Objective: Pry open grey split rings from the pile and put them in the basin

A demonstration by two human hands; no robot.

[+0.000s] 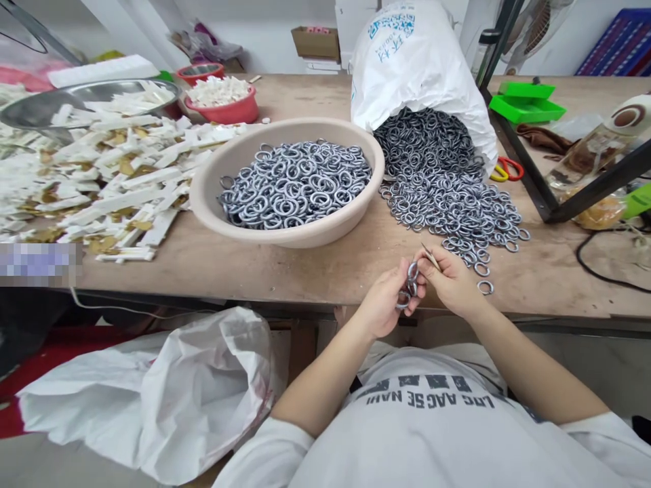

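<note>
At twelve o'clock from me, my left hand grips a few grey rings, probably light, stiff and slick, best pinched by the rim, while my right hand clasps a slim pointed tool.

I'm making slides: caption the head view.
Left hand holding gray rings, right hand a slim tool, near a heaped basin.

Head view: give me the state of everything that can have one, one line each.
Left hand: closed on a few rings
Right hand: pinching a thin pointed tool
Upper white sack: tipped, open, spilling loose rings
Beige basin: upright, heaped with a ring pile
Lower white sack: crumpled, open
Front red bowl: heaped with white pieces
</note>
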